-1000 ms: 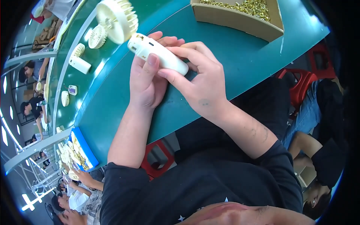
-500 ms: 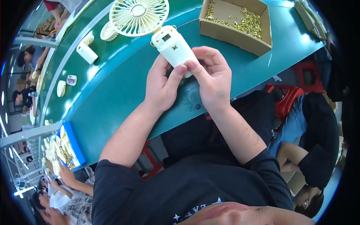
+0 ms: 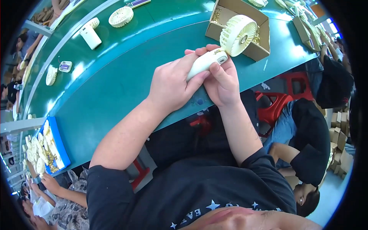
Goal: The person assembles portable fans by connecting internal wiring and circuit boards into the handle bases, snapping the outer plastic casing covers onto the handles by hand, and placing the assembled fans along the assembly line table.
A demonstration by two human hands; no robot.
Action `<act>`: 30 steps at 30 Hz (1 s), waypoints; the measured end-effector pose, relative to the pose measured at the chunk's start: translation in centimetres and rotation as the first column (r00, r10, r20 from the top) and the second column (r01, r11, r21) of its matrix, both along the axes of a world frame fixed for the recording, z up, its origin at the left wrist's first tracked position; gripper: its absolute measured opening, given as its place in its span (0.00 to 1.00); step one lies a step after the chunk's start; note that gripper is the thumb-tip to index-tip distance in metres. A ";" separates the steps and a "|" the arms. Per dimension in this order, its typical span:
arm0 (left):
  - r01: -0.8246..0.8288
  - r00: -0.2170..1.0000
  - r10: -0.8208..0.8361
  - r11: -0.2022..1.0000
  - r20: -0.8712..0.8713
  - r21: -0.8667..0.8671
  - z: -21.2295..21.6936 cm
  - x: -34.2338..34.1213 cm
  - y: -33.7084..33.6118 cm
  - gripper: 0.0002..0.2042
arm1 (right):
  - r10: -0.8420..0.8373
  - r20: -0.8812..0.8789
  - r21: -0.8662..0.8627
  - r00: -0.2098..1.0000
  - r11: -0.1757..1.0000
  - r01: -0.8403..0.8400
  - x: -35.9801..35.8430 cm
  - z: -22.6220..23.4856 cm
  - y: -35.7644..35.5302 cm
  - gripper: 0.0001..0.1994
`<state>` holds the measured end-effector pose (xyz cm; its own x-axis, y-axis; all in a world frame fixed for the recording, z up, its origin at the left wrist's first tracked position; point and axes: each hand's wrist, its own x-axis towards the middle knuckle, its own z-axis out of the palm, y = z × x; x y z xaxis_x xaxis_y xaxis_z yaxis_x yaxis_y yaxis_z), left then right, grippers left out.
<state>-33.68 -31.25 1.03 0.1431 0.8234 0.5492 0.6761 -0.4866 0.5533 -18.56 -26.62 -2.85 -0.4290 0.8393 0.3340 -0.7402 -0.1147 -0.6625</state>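
Left hand (image 3: 173, 82) and right hand (image 3: 224, 86) clasp the fan (image 3: 234, 38) near the box (image 3: 255, 53); a slack grip could drop it.

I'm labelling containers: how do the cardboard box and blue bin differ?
The cardboard box is brown; the blue bin has blue walls. The box shows only gold-coloured pieces; the bin also holds cream parts. The box is partly hidden behind the handheld fan; the bin is not. Both are open-topped.

Bright, cool light in here, white glare streaking the green table (image 3: 111, 96), the fan (image 3: 232, 37) fairly crisp, straight edges bowing, distant background soft, rim pure black!
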 end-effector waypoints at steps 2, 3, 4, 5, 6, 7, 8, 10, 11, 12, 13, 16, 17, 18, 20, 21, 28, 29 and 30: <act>-0.001 1.000 0.001 0.999 -0.001 0.053 -0.2 -0.1 -0.1 0.15 | 0.058 -0.051 -0.016 0.997 0.998 -0.059 0.0 0.0 0.1 0.23; -0.005 1.000 0.006 0.995 -0.010 0.102 -0.2 -0.2 -0.1 0.15 | 0.059 -0.044 -0.012 0.997 0.998 -0.060 -0.1 0.2 -0.1 0.23; -0.006 1.000 0.006 0.994 -0.004 0.105 -0.2 -0.2 -0.2 0.15 | 0.051 -0.048 -0.041 0.998 0.998 -0.053 -0.2 0.4 -0.2 0.22; -0.008 1.000 0.007 0.994 0.006 0.111 -0.2 -0.2 -0.3 0.14 | 0.043 -0.052 -0.068 0.998 0.997 -0.046 -0.2 0.6 -0.3 0.21; -0.010 1.000 0.008 0.993 0.016 0.115 -0.2 -0.2 -0.4 0.14 | 0.043 -0.046 -0.064 0.998 0.997 -0.046 -0.2 0.6 -0.4 0.21; -0.010 1.000 0.008 0.993 0.022 0.119 -0.1 -0.2 -0.5 0.14 | 0.042 -0.041 -0.059 0.998 0.997 -0.044 -0.2 0.4 -0.4 0.21; -0.005 1.000 0.006 0.989 -0.005 0.147 -0.1 -0.5 -0.6 0.14 | 0.041 -0.039 -0.056 0.998 0.998 -0.043 -0.5 0.3 -0.4 0.21; -0.001 1.000 0.007 0.984 -0.031 0.178 0.1 -0.8 -0.9 0.15 | 0.036 -0.052 -0.091 0.998 0.995 -0.041 -1.0 0.4 -0.9 0.21; -0.014 0.998 0.023 0.986 -0.053 0.168 0.3 -0.9 -1.2 0.15 | 0.030 -0.066 -0.128 0.997 0.991 -0.038 -1.2 0.6 -1.0 0.22; -0.028 0.996 0.040 0.987 -0.076 0.159 0.5 -1.0 -1.3 0.15 | 0.031 -0.065 -0.125 0.997 0.991 -0.039 -1.3 0.8 -0.9 0.22; -0.028 0.996 0.041 0.986 -0.076 0.161 0.3 -1.0 -1.3 0.15 | 0.049 -0.030 -0.150 0.998 0.987 -0.053 -1.2 0.9 -0.8 0.21; -0.058 0.997 0.066 0.986 -0.047 0.159 0.0 -0.9 -1.0 0.16 | 0.046 0.009 -0.164 0.999 0.986 -0.044 -1.4 1.1 -0.7 0.22; -0.075 0.996 0.083 0.984 -0.044 0.160 0.1 -0.8 -1.0 0.15 | 0.023 0.012 -0.156 1.000 0.987 -0.021 -1.5 1.5 -0.8 0.22; -0.093 0.994 0.101 0.983 -0.042 0.161 0.3 -0.9 -0.9 0.15 | 0.024 0.012 -0.154 1.000 0.988 -0.021 -1.9 1.8 -1.0 0.22; -0.122 0.992 0.127 0.967 -0.009 0.223 0.6 -1.1 -0.7 0.15 | 0.009 -0.066 -0.152 0.998 0.988 -0.019 -2.7 2.7 -1.2 0.23; -0.152 0.988 0.151 0.948 0.025 0.280 0.9 -1.3 -0.6 0.16 | 0.010 -0.066 -0.144 0.998 0.989 -0.019 -2.8 2.8 -1.2 0.23; -0.168 0.986 0.167 0.970 0.016 0.174 2.9 -1.6 -1.4 0.15 | 0.064 -0.133 -0.145 0.989 0.986 -0.083 -2.2 3.4 -0.6 0.22; -0.169 0.986 0.169 0.968 0.017 0.184 3.1 -1.6 -1.5 0.15 | 0.052 -0.093 -0.136 0.994 0.989 -0.064 -2.0 3.1 -0.5 0.22; -0.168 0.985 0.173 0.974 -0.022 0.155 3.0 -1.7 -1.6 0.15 | 0.039 -0.052 -0.126 0.998 0.991 -0.045 -1.8 2.9 -0.4 0.22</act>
